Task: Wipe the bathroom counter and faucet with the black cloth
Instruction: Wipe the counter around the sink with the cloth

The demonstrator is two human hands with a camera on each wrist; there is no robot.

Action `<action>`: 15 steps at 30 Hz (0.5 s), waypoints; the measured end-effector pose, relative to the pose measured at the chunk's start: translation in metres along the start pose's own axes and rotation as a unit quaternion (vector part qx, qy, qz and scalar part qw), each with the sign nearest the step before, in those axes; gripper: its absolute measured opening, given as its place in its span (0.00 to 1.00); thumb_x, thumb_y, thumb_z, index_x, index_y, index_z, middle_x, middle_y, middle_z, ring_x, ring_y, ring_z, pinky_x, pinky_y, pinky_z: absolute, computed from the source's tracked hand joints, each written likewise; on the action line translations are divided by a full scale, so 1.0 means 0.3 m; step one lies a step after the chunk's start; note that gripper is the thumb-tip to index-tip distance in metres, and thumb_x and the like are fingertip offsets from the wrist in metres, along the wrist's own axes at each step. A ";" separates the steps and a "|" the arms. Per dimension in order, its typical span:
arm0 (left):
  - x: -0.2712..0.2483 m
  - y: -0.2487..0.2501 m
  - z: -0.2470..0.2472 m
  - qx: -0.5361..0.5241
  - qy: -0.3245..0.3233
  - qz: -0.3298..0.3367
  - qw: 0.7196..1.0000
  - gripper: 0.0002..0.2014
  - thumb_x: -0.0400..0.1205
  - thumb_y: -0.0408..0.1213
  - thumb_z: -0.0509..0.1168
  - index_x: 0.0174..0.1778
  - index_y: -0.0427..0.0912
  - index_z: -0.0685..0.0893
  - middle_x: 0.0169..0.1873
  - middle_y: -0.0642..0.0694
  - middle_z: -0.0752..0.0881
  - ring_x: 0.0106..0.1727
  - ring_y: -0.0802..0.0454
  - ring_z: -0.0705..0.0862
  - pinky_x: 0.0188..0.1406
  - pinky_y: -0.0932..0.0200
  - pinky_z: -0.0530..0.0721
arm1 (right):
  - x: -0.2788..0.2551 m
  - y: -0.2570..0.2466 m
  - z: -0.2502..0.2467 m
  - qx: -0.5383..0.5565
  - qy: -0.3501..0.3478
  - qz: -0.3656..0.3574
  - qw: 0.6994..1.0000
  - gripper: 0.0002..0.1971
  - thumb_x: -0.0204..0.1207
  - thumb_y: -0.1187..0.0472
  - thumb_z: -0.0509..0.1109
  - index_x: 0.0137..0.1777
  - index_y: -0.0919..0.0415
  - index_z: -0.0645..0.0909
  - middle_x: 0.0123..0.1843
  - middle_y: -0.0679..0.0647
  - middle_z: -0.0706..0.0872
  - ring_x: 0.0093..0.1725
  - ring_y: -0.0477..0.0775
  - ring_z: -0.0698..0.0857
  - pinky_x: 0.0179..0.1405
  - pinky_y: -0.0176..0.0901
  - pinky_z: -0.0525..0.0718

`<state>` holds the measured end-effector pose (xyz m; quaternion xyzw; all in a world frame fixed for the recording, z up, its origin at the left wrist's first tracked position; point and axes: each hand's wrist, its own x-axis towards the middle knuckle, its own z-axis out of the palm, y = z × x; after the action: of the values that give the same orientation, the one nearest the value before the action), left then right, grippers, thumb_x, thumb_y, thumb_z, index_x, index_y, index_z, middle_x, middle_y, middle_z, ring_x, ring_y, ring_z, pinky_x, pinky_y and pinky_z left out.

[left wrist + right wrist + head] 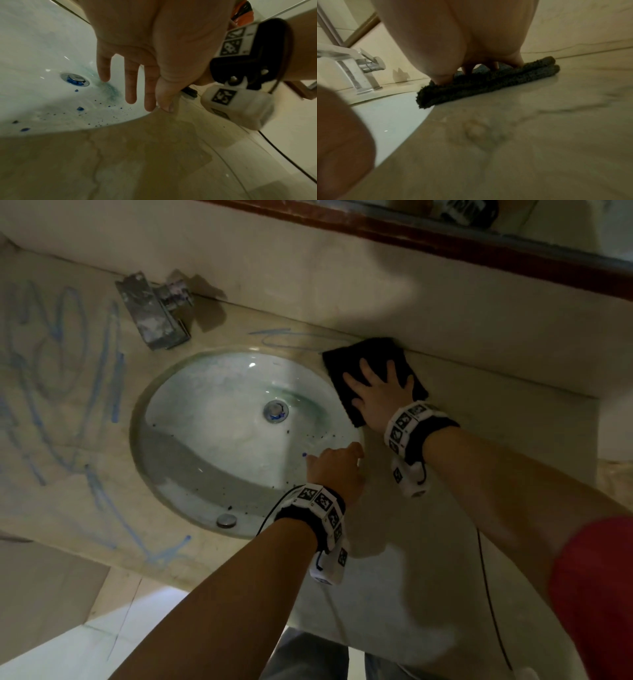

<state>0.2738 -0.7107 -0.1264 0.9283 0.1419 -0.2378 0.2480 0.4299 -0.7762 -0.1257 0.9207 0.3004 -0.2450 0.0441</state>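
Right hand (pixel 380 395): yours, fingers spread flat, pressing the folded black cloth (pixel 346 361) onto the counter (pixel 479 419). Cloth lies behind and to the right of the sink basin (pixel 205 412), its far edge against the backsplash, one corner overhanging the basin rim.

Left hand (pixel 337 469): yours, holding nothing, fingers relaxed and straight, thumb touching the basin rim at the near right.

Progress, judged from the surface:
- Counter right of the basin shows no blue marks; likely wiped already.
- One blue scribble (pixel 284 337) lies just left of the cloth, behind the basin; probably next in line.
- Heavy blue scrawl (pixel 61 371) covers the counter left of the basin; not yet cleaned.
- Faucet (pixel 154 313) carries pale residue; looks untouched.
- Estimate: early stage, most of the job ahead.

View differences:
- Head view alone shows the full spread of blue marks.
- Left wrist view alone shows blue fragments (pixel 80 108) and specks in the basin, blue bits in the drain (pixel 75 79), and a teal smear beside it.
- Right wrist view alone shows the cloth's fold as two stacked pile layers, and the faucet in profile.
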 end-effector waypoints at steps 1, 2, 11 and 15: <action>0.001 -0.001 0.001 -0.003 -0.002 -0.005 1.000 0.21 0.78 0.45 0.65 0.68 0.56 0.73 0.52 0.54 0.87 0.57 0.47 0.83 0.68 0.36 0.71 | 0.017 -0.005 -0.008 0.004 -0.004 -0.001 1.000 0.27 0.88 0.42 0.47 0.85 0.32 0.44 0.89 0.43 0.39 0.85 0.71 0.39 0.77 0.82 0.45; 0.003 -0.003 0.002 -0.004 -0.005 -0.010 1.000 0.21 0.77 0.45 0.65 0.68 0.56 0.73 0.52 0.54 0.87 0.57 0.47 0.83 0.69 0.35 0.70 | 0.026 -0.007 -0.013 0.006 -0.005 -0.002 1.000 0.28 0.88 0.42 0.48 0.85 0.32 0.45 0.89 0.43 0.39 0.85 0.71 0.40 0.78 0.82 0.45; -0.006 0.020 0.003 0.003 -0.007 -0.057 0.998 0.19 0.79 0.47 0.63 0.67 0.61 0.74 0.51 0.53 0.87 0.59 0.47 0.82 0.69 0.36 0.69 | -0.196 0.075 0.080 0.010 -0.026 0.032 0.999 0.29 0.87 0.40 0.48 0.85 0.32 0.42 0.88 0.43 0.37 0.86 0.68 0.39 0.80 0.78 0.47; -0.030 0.040 0.004 0.004 0.017 -0.067 0.998 0.17 0.80 0.45 0.62 0.66 0.59 0.77 0.54 0.50 0.87 0.60 0.46 0.82 0.68 0.39 0.70 | -0.377 0.142 0.148 0.021 -0.038 0.078 0.996 0.29 0.87 0.40 0.48 0.85 0.31 0.41 0.88 0.42 0.35 0.86 0.67 0.37 0.81 0.75 0.47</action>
<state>0.2703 -0.7228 -0.1180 0.9216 0.2073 -0.2386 0.2251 0.3563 -0.8812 -0.1134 0.9322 0.2202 -0.2818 0.0553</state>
